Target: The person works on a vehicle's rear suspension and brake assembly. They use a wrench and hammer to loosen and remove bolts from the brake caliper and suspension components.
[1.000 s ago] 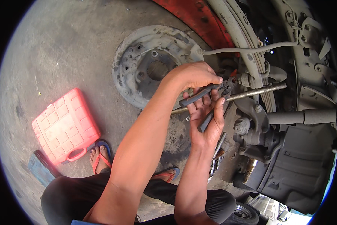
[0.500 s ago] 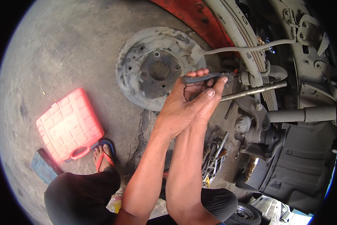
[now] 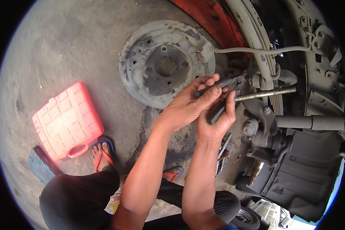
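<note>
Both my hands are on a pair of pliers [image 3: 227, 82] with dark handles, their fingers closed. My left hand [image 3: 191, 100] grips the upper handle, thumb along it. Around the lower handle, just right of it, is my right hand [image 3: 219, 122]. The handles stand apart, and the jaws point right, toward dirty fittings beside the leaf spring [image 3: 253, 38]; what they touch is too small to tell. A bare metal rod [image 3: 266, 94] runs right from behind my right fingers. Beyond my left hand is a round, dusty brake backing plate [image 3: 141, 76] with a central hole.
A red plastic tool case [image 3: 67, 122] lies on the concrete floor at left, near my sandalled foot [image 3: 102, 156]. Metal tools [image 3: 224, 147] lie below my right hand. A thin hose [image 3: 256, 50] spans from the plate to the vehicle frame. A dark panel [image 3: 303, 168] stands at right.
My hands, overlapped before, have drawn apart. My right hand has moved lower and right, exposing the lower plier handle. The whole view has shifted slightly.
</note>
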A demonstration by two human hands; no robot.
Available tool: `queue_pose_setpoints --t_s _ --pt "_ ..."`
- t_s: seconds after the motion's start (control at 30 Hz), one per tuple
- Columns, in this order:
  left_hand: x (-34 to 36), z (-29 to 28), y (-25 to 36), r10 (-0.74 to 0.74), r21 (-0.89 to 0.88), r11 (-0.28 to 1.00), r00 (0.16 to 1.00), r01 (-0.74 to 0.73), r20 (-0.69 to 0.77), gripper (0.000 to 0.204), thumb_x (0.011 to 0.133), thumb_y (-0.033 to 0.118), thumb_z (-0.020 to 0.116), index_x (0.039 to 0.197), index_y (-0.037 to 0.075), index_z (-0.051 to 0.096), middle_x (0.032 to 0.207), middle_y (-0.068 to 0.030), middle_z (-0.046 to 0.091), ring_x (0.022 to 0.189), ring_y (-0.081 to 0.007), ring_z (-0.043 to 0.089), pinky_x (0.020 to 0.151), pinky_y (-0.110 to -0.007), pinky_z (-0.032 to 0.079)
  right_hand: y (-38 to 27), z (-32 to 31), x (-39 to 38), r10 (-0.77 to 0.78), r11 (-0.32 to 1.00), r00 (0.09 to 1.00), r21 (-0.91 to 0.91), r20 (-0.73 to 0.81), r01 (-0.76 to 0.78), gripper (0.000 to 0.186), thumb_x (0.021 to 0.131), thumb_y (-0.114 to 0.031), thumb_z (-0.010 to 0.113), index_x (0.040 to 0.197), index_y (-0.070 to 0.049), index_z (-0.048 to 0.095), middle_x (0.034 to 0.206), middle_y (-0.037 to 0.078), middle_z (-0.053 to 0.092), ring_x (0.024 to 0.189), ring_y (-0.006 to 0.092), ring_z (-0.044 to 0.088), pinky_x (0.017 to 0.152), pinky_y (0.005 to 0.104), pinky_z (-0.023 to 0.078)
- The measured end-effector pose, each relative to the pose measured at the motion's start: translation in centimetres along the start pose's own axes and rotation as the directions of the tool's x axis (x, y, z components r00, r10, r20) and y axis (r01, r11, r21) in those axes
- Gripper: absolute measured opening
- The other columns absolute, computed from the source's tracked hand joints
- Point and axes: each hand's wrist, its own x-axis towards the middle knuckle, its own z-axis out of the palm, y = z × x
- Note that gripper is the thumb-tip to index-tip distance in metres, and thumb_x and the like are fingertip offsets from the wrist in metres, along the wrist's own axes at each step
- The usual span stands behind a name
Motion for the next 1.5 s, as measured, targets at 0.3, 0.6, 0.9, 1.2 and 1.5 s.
queue_pose_setpoints --t_s 0.3,0.6,0.9,1.2,1.5 --pt "-1.0 -2.1 1.3 0.062 -0.009 0.998 0.976 -0.062 0.211 0.071 0.1 0.043 0.064 0.153 0.001 0.04 0.142 -0.0127 0.055 0.133 -0.0245 0.051 0.11 -0.037 0.041 -2.5 -1.6 -2.3 0.181 0.968 0.983 0.173 0.014 -0.181 0.034 0.102 -0.034 0.06 0.126 -0.009 0.061 0.138 0.022 0.055 0.125 0.0378 0.056 0.106 0.0591 0.045" --pt "0.5 -4.1 2.7 -0.036 -0.063 0.998 0.899 0.01 -0.437 0.041 0.103 0.031 0.058 0.13 0.0 0.059 0.119 -0.0109 0.067 0.109 -0.0201 0.065 0.096 -0.035 0.051 -1.8 1.3 3.4 0.032 0.904 0.88 0.389 -0.475 0.177 0.015 0.097 -0.011 0.066 0.102 0.001 0.058 0.115 0.022 0.055 0.103 0.0322 0.056 0.09 0.0456 0.052" --pt "0.5 -4.3 2.1 -0.076 -0.055 0.997 0.893 0.058 -0.443 0.037 0.102 0.027 0.057 0.128 0.0 0.06 0.115 -0.0088 0.067 0.105 -0.0182 0.065 0.092 -0.033 0.052 0.5 2.0 2.0 0.061 0.935 0.971 0.355 -0.232 0.026 0.016 0.098 -0.01 0.065 0.108 0.0 0.057 0.112 0.022 0.059 0.095 0.0292 0.059 0.085 0.0404 0.055" --pt "0.4 -4.9 1.8 -0.059 -0.03 0.998 0.884 0.051 -0.464 0.037 0.102 0.027 0.058 0.128 0.001 0.061 0.115 -0.0083 0.067 0.103 -0.018 0.065 0.091 -0.032 0.053 -1.2 2.0 3.3 0.043 0.92 0.993 0.391 -0.112 0.004 0.024 0.095 0.001 0.061 0.116 0.009 0.052 0.111 0.025 0.056 0.1 0.0323 0.059 0.082 0.0435 0.056" --pt "0.4 -5.2 0.9 -0.104 -0.048 0.995 0.879 0.092 -0.466 0.033 0.101 0.025 0.059 0.125 0.002 0.062 0.112 -0.0072 0.067 0.103 -0.0176 0.065 0.092 -0.033 0.052 -0.9 1.8 4.4 -0.043 0.97 0.976 0.224 -0.214 0.092 0.022 0.092 0.003 0.064 0.112 0.004 0.054 0.107 0.022 0.061 0.097 0.03 0.062 0.085 0.0448 0.057"
